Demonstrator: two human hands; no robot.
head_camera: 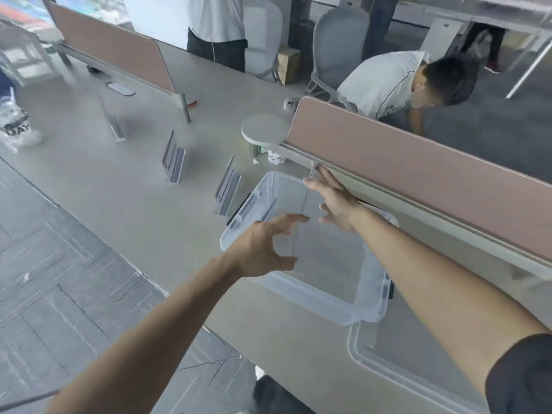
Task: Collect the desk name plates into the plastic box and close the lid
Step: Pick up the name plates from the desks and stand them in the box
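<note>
Head view: left hand (263, 249) and right hand (334, 204), fingers spread and holding nothing, hover over the open plastic box (313, 297) at centre; two name plates (227, 189) (173, 162) stand on the desk (119, 198) to its upper left; lid (388, 369) at lower right.

Both arms outstretched; left hand (263, 249) fingers clawed, right hand (334, 201) fingers spread.

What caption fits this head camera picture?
Left hand and right hand hover over the plastic box; name plates stand on the desk beyond.

An open-plan office, probably: long shared desk (119, 186), pink divider screens (418, 162), grey swivel chairs (337, 46) upper centre.
</note>
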